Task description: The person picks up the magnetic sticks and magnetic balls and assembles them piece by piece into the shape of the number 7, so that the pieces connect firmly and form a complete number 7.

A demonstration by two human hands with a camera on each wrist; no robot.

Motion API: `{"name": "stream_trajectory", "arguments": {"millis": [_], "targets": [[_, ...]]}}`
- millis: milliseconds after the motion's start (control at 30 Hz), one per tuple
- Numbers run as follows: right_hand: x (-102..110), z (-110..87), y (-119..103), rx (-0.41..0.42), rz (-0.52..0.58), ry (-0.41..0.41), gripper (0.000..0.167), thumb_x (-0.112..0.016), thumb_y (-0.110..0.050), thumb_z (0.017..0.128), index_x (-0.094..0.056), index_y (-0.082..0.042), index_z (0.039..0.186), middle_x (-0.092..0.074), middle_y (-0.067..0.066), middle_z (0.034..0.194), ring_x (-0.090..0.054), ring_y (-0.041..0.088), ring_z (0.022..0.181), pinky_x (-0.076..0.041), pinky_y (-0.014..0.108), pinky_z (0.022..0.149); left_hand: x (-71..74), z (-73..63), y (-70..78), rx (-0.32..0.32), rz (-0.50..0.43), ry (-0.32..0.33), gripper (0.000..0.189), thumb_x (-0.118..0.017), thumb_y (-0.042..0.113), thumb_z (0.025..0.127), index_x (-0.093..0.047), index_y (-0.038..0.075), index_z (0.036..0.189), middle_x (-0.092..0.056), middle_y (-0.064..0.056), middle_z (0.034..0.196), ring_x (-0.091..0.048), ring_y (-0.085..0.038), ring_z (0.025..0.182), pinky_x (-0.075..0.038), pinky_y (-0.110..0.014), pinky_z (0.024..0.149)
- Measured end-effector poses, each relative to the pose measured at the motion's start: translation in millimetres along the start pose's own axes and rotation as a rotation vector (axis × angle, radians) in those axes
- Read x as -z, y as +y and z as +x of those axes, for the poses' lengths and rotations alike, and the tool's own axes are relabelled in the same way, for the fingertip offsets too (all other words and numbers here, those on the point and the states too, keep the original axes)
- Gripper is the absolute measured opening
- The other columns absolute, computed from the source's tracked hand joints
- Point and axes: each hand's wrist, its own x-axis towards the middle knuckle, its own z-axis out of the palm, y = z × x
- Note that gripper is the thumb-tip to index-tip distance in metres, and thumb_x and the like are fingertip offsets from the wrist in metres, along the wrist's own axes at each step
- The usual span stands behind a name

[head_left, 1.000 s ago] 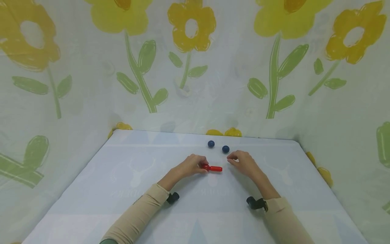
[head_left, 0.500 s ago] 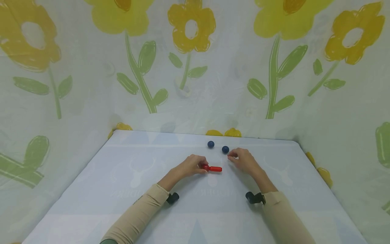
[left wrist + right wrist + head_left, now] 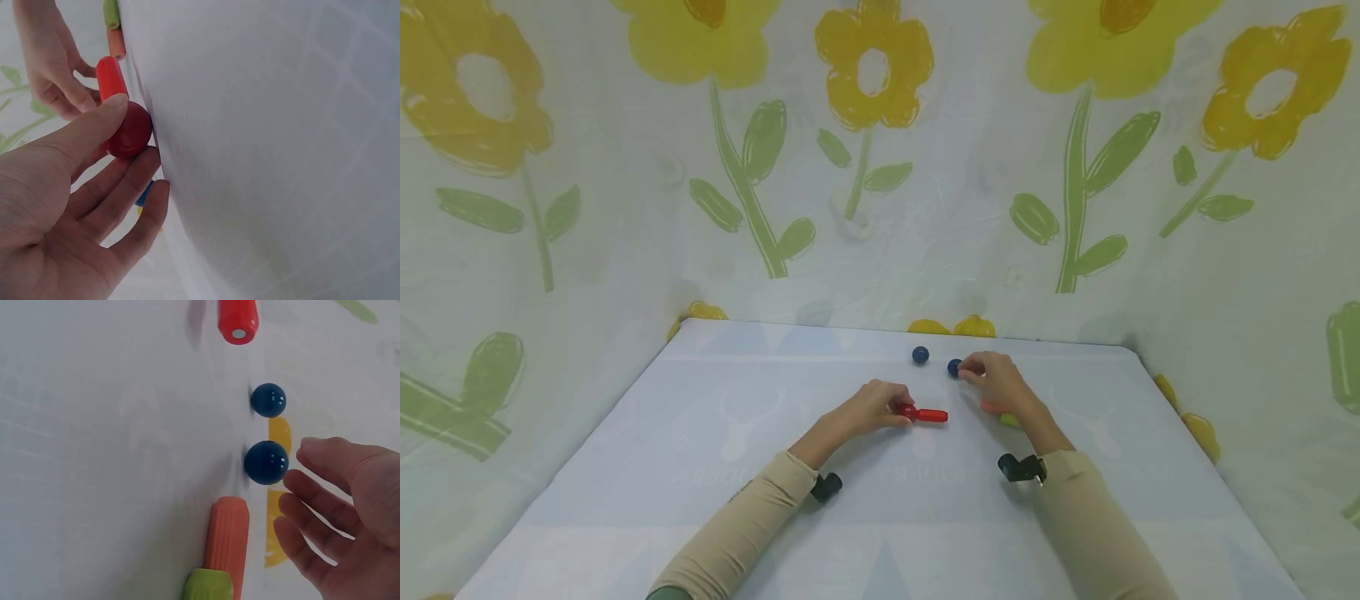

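Note:
My left hand (image 3: 874, 407) pinches a dark red ball (image 3: 131, 132) between thumb and fingers, low over the table. A bright red rod (image 3: 933, 416) extends from the ball to the right; the joint between them is partly behind my thumb in the left wrist view. My right hand (image 3: 996, 379) is beside the nearer blue ball (image 3: 267, 462), its thumb and fingers apart and relaxed around nothing. Whether a fingertip touches that ball I cannot tell. A second blue ball (image 3: 920, 355) lies just left of it.
Under my right wrist lie an orange rod (image 3: 227, 534) and a yellow-green piece (image 3: 208, 585), end to end. Behind the left fingers show a small blue piece (image 3: 144, 194) and a bit of yellow. A flower-printed curtain (image 3: 955, 192) rises behind the white table (image 3: 820, 550).
My right hand has moved away from me, up to the nearer blue ball, which it now partly covers. The orange and green pieces have come into sight under the wrist. The left hand stays put.

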Motion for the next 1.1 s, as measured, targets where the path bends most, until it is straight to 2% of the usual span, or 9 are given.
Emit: {"name": "stream_trajectory", "arguments": {"millis": [433, 800, 1100], "targets": [[-5, 14.9, 5, 0.01, -0.003, 0.064, 0.032, -0.067, -0.02, 0.094, -0.065, -0.01, 0.124, -0.06, 0.016, 0.118, -0.063, 0.031, 0.104, -0.055, 0.043, 0.091, 0.6, -0.2, 2.1, 0.002, -0.011, -0.006, 0.023, -0.077, 0.016, 0.084, -0.071, 0.013, 0.107, -0.073, 0.002, 0.095, -0.062, -0.006, 0.083, -0.053, -0.018, 0.082], [-15, 21.9, 7, -0.001, 0.001, 0.043, 0.036, -0.067, -0.02, 0.094, -0.062, -0.012, 0.129, -0.056, 0.017, 0.126, -0.062, 0.029, 0.103, -0.054, 0.042, 0.092, 1.2, 0.1, -1.1, -0.009, -0.008, -0.012, 0.024, -0.077, 0.017, 0.085, -0.071, 0.013, 0.108, -0.073, 0.003, 0.095, -0.062, -0.005, 0.082, -0.053, -0.017, 0.082], [-25, 25.8, 13, -0.011, -0.02, 0.048, 0.036, -0.068, -0.018, 0.093, -0.061, -0.014, 0.128, -0.056, 0.015, 0.124, -0.061, 0.028, 0.102, -0.055, 0.041, 0.092, 0.2, 1.5, -2.9, 0.004, -0.013, -0.018, 0.024, -0.077, 0.017, 0.085, -0.071, 0.015, 0.108, -0.072, 0.005, 0.094, -0.061, -0.003, 0.082, -0.052, -0.014, 0.081]]}}
